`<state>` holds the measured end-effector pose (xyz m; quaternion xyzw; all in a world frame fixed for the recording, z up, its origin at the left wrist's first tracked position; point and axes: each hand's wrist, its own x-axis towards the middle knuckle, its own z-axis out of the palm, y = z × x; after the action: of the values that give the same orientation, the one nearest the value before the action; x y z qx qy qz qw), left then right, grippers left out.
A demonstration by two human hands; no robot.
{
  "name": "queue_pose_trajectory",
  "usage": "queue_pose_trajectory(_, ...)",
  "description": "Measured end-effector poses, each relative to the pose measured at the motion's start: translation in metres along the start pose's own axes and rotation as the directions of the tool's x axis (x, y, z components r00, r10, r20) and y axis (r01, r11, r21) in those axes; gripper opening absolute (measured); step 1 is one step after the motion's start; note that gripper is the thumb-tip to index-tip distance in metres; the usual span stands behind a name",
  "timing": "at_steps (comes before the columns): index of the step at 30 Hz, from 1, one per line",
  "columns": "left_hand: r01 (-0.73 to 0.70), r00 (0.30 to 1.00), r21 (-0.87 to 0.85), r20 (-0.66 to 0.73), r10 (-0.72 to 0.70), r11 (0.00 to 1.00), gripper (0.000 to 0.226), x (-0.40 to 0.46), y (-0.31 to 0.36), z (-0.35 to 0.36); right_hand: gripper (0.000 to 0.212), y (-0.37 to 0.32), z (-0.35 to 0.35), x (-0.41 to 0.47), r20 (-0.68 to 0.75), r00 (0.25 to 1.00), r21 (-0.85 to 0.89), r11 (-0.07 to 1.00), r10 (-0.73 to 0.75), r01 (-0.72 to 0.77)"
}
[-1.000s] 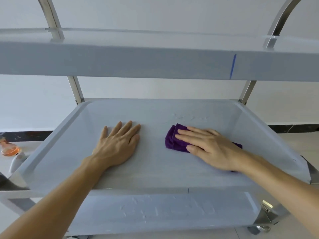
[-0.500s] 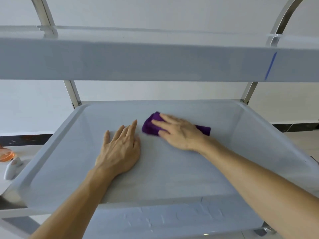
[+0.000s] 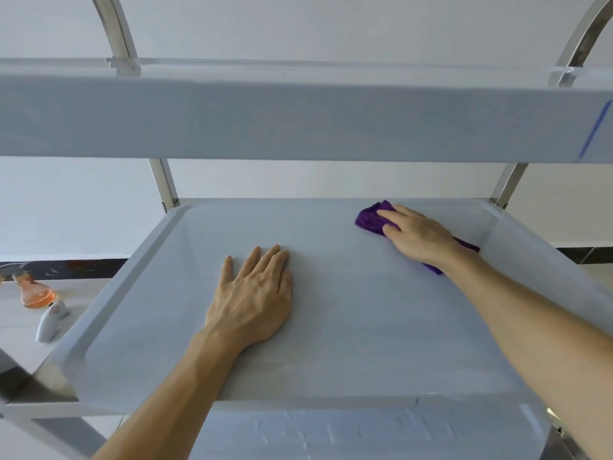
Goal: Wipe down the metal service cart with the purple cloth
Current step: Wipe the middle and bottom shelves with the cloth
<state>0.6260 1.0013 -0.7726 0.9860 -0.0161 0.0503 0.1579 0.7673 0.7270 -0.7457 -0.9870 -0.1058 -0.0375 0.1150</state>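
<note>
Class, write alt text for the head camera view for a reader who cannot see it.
A person's right hand presses a purple cloth flat onto the far right of a metal service cart's middle shelf. The left hand rests flat, palm down, near the shelf's centre; a spray bottle lies on the floor to the left.

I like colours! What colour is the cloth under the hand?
Purple. The cloth under the right hand shows best in the head view.

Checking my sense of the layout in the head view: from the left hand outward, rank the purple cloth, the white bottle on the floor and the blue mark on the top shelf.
1. Purple cloth, right, under the right hand.
2. White bottle, on the floor to the left hand's left; nearly as near, hard to separate from the cloth.
3. Blue mark, upper right, top shelf.
</note>
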Motion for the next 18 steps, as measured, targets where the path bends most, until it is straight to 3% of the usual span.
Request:
queue_pose_trajectory(2, 0.005, 1.0, 0.0, -0.013, -0.005, 1.0, 0.052, 0.002, 0.001, 0.0, 0.049, -0.024, 0.007, 0.008, 0.009, 0.999, -0.014, 0.999, -0.044, 0.044)
queue_pose_trajectory(5, 0.012, 0.999, 0.02, -0.042, -0.011, 1.0, 0.049, 0.005, -0.002, -0.002, 0.048, -0.065, 0.016, -0.01, 0.035, 0.96, 0.011, 0.961, -0.278, 0.278)
queue_pose_trajectory(8, 0.013, 0.998, 0.039, -0.055, -0.011, 0.999, 0.049, 0.004, -0.004, -0.004, 0.049, -0.08, 0.018, -0.063, 0.055, 0.845, 0.052, 0.847, -0.531, 0.529)
queue_pose_trajectory(10, 0.017, 0.999, 0.05, -0.039, -0.015, 0.999, 0.05, 0.002, -0.006, -0.005, 0.049, -0.072, 0.014, -0.097, 0.068, 0.779, 0.07, 0.782, -0.623, 0.619)
queue_pose_trajectory(14, 0.0, 1.0, 0.052, 0.01, -0.001, 0.999, 0.052, -0.003, -0.008, -0.004, 0.045, -0.045, -0.001, -0.109, 0.084, 0.77, 0.146, 0.772, -0.633, 0.619)
queue_pose_trajectory(18, -0.009, 1.0, 0.086, 0.023, 0.007, 0.996, 0.052, -0.005, -0.007, -0.001, 0.042, -0.012, -0.007, -0.055, 0.022, 0.904, 0.135, 0.897, -0.427, 0.421)
